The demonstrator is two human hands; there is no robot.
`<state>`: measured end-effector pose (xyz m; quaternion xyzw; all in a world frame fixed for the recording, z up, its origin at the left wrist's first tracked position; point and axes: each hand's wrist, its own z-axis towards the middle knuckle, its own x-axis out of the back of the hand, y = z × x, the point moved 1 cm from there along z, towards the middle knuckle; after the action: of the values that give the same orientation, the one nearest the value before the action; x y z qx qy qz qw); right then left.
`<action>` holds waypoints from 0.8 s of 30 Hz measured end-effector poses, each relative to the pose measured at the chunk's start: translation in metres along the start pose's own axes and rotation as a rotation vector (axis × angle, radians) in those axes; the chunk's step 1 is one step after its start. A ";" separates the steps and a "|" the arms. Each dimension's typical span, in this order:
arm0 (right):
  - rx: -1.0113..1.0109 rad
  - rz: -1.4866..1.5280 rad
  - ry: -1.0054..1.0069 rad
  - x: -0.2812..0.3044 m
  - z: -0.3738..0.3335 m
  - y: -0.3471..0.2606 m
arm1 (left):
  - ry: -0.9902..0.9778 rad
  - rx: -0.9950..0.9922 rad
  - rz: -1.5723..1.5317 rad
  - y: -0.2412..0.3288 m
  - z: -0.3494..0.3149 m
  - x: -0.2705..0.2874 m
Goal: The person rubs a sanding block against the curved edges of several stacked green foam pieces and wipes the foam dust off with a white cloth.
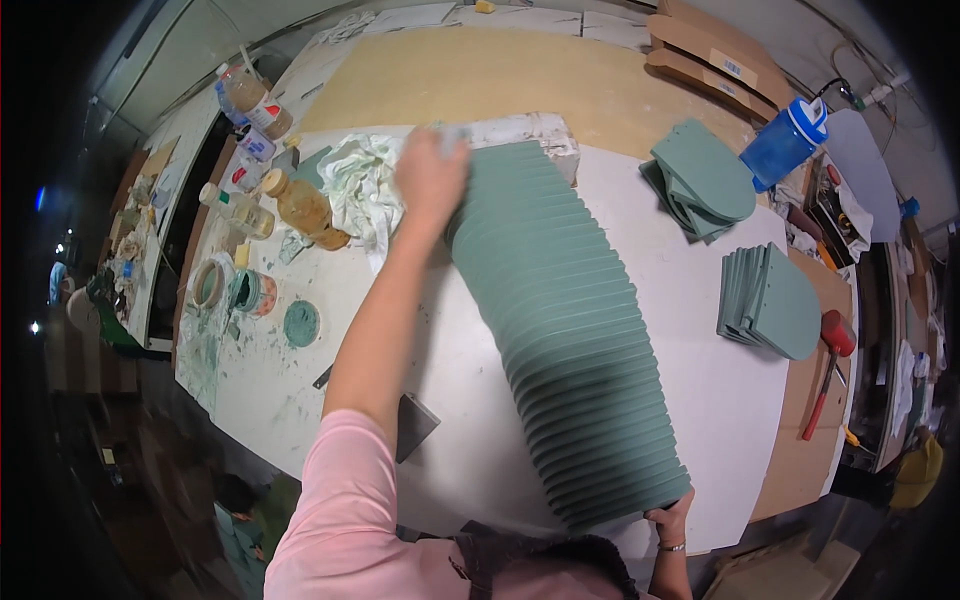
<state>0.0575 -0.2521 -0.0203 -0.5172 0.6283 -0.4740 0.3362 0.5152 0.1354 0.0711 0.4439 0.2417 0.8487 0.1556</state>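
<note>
A long row of thin sage-green panels [560, 300] stands packed face to face across the table, from the far middle to its near edge. My left hand [430, 178] is at the row's far left corner, smeared by motion. Something small and greyish shows at its fingertips, too blurred to name. At the near right corner, my right hand [672, 515] grips the end of the row, with part of the fingers hidden beneath it. A crumpled white cloth [362, 190] with green stains lies just left of my left hand.
Left: bottles, a brown-stained jar [305, 210], an open can of green paint [255, 292] and a round green lid [301, 323]. Right: two stacks of rounded green panels [712, 175], a blue jug [785, 145] and a red mallet [836, 335]. A dark block [415, 428] lies beside my left forearm.
</note>
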 end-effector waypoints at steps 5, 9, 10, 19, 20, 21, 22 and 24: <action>-0.026 0.089 0.019 -0.010 0.001 -0.010 | -0.067 -0.147 0.144 0.019 0.003 -0.019; 0.039 0.096 0.033 -0.013 0.003 -0.007 | -0.280 0.231 0.129 -0.056 -0.021 0.035; 0.039 0.100 0.018 -0.014 0.002 -0.010 | -0.326 0.419 -0.217 -0.072 -0.033 0.043; 0.074 0.027 0.018 -0.020 -0.004 -0.032 | -0.570 0.849 -1.502 -0.049 -0.101 0.076; 0.073 0.004 0.000 -0.018 -0.003 -0.031 | -0.654 0.868 -1.568 -0.043 -0.108 0.079; 0.068 -0.019 -0.017 -0.016 -0.004 -0.030 | -0.669 0.869 -1.550 -0.037 -0.117 0.083; 0.065 -0.020 -0.014 -0.012 -0.003 -0.028 | -0.672 0.873 -1.551 -0.032 -0.124 0.088; 0.061 -0.083 -0.109 -0.009 -0.005 -0.032 | -0.708 0.861 -1.564 -0.021 -0.145 0.103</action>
<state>0.0660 -0.2422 0.0109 -0.5574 0.5725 -0.4776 0.3655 0.3386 0.1630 0.0590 0.4068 0.6995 0.1598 0.5654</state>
